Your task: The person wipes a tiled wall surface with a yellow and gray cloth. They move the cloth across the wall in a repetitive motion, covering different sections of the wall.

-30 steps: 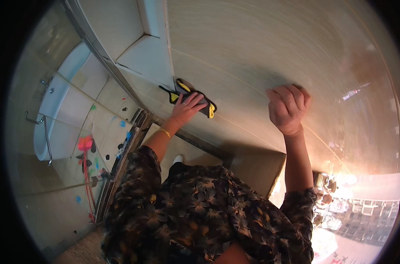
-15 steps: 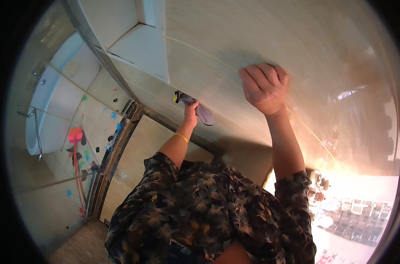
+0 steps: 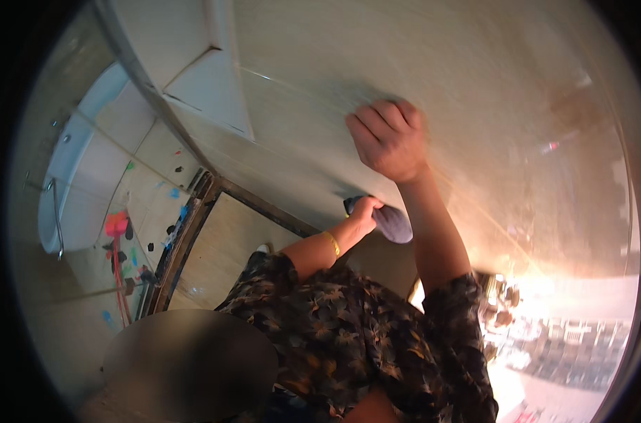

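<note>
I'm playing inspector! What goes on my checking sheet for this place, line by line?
Surface: beige wall, crossed by thin pale lines.
Things: grey cloth-like item, partly hidden.
Clutter: coloured spots and a red shape, left side.
Left hand: gripping the grey cloth-like item.
Right hand: curled near the wall; its palm is hidden.
Cables: nothing seen that is clearly one.
Surroundings: white basin at left; strong glare at lower right.

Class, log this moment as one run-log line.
left hand: holding grey cloth-like item | right hand: curled fist, near beige wall | wall contact: unclear | worn: yellow wristband
</note>
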Motion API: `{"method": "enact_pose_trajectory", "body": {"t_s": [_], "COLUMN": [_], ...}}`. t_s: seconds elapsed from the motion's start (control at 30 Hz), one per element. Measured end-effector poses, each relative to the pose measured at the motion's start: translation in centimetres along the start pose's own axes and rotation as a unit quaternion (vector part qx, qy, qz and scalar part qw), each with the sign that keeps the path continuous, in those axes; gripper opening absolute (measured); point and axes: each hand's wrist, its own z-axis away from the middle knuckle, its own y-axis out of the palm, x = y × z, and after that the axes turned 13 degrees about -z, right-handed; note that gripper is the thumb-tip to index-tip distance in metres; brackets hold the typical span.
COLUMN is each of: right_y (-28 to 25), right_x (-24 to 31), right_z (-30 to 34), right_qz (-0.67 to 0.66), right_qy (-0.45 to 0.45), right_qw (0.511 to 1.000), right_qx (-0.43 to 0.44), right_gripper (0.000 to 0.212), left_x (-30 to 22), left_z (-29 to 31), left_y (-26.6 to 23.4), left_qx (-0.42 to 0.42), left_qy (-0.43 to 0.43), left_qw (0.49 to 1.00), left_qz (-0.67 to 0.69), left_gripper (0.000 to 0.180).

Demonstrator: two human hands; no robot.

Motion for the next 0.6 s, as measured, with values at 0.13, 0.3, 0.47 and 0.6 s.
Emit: {"method": "enact_pose_trajectory", "body": {"t_s": [0.13, 0.3, 0.47, 0.6], "right_y": [0.4, 0.5, -0.1, -0.2], "right_x": [0.1, 0.6, 0.5, 0.8], "right_z": [0.1, -0.7, -0.2, -0.8], "right_qz": [-0.004, 0.01, 0.012, 0.009], "right_qy": [0.009, 0.007, 0.027, 0.035], "right_qw": [0.999, 0.999, 0.999, 0.999], "right_qx": [-0.03, -0.039, -0.012, -0.016], "right_gripper": [0.021, 0.02, 0.025, 0.026], "left_x": [-8.3, -19.6, -26.5, -28.5], "left_z": [1.6, 3.4, 8.1, 9.7], "left_y": [-4.9, -11.8, -7.7, -4.3], "left_qx": [-0.038, -0.134, -0.113, -0.12], "left_qy": [0.081, 0.223, 0.3, 0.375], "left_qw": [0.995, 0.955, 0.923, 0.904], "left_qz": [0.047, 0.142, 0.214, 0.166], "left_gripper": [0.02, 0.014, 0.038, 0.056]}}
